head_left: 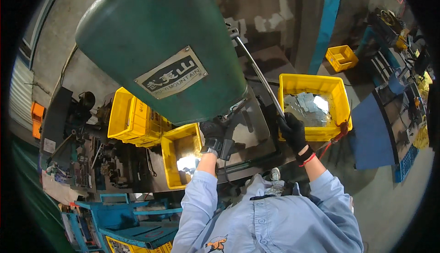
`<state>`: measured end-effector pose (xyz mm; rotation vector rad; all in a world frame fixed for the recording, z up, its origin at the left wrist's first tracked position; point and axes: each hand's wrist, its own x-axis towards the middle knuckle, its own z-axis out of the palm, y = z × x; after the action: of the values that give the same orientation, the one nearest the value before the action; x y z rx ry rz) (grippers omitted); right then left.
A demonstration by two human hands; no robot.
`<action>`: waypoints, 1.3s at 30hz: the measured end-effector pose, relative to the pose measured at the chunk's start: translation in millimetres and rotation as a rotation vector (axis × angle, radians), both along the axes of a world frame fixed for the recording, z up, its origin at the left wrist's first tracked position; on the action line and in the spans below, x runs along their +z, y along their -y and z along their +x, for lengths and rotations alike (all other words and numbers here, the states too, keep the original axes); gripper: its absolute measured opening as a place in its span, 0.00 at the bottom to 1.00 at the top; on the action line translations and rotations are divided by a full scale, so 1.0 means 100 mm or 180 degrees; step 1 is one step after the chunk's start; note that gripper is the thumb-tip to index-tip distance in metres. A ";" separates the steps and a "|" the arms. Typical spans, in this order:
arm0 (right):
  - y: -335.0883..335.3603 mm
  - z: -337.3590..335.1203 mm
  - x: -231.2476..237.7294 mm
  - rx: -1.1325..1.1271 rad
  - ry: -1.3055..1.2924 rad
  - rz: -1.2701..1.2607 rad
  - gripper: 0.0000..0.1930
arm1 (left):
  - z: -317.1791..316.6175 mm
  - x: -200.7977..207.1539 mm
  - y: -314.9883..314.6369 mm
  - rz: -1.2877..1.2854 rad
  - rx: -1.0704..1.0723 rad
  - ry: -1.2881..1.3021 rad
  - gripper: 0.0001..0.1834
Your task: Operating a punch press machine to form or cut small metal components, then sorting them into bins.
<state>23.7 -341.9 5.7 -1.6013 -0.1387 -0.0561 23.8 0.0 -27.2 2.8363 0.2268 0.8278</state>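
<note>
A green machine head (156, 37); right of it, 1 yellow bin (316, 134) — then the steel lever (259, 72), slanting from the head's side into the right hand (292, 131), fingers clenched round it. Left hand (212, 131) by the head's lower edge — fingers' state, I cannot tell.

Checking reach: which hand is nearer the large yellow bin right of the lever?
Right. The right hand, on the lever, is at the near-left corner of the bin; the left hand is farther left, by the machine head.
</note>
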 end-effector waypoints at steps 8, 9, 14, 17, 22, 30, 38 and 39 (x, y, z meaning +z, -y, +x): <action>0.05 -0.03 0.03 0.0007 -0.0416 0.0406 0.07 | -0.06 0.25 0.10 0.0240 -0.0331 0.0434 0.33; 0.04 -0.04 0.07 0.0010 -0.0414 0.0421 0.07 | -0.07 0.25 0.11 0.0162 -0.0352 0.0441 0.32; 0.03 -0.09 0.20 0.0087 -0.0496 0.0538 0.09 | -0.05 0.17 0.03 -0.0050 -0.0228 0.0275 0.29; 0.09 -0.11 0.29 0.0145 -0.0555 0.0311 0.11 | -0.02 0.20 0.07 -0.0089 -0.0281 0.0346 0.31; 0.11 -0.15 0.30 0.0077 -0.0197 0.0368 0.10 | 0.04 0.16 0.02 -0.0154 0.0032 -0.0527 0.42; 0.14 -0.26 0.54 0.0230 -0.0475 0.0341 0.06 | 0.10 -0.09 -0.12 -0.0166 -0.0060 0.0274 0.35; 0.33 -0.40 1.04 0.0102 0.0117 -0.0865 0.11 | -0.02 0.27 0.15 -0.0650 -0.0216 -0.0456 0.42; 0.31 -0.42 1.07 0.0109 0.0037 -0.0747 0.12 | -0.06 0.30 0.14 -0.0542 -0.0232 -0.0450 0.43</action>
<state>-18.1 -372.8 113.0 -1.8325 -0.1871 -0.0229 17.9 -13.9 2.5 2.7262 0.2010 0.5654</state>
